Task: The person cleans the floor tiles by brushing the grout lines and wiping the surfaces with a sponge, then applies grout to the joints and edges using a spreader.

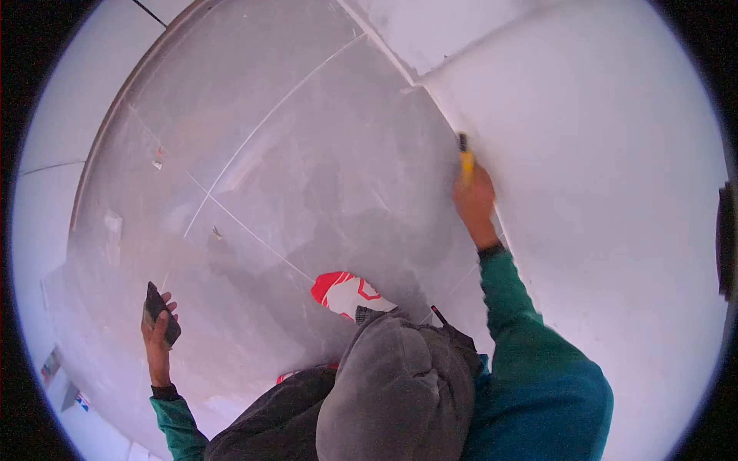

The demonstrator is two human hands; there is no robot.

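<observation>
My right hand is closed around a slim yellow tool with a black end. It is at the joint where the grey tiled floor meets the white wall. The hand is slightly blurred, and the tool's exact kind cannot be made out. Low on the left, my left hand grips a dark, flat, rectangular thing like a phone, held above the floor, away from the wall.
My foot in a white and red shoe is on the floor below my bent knee. Small scraps and a bit of debris lie on the tiles. At right, a wall corner juts out.
</observation>
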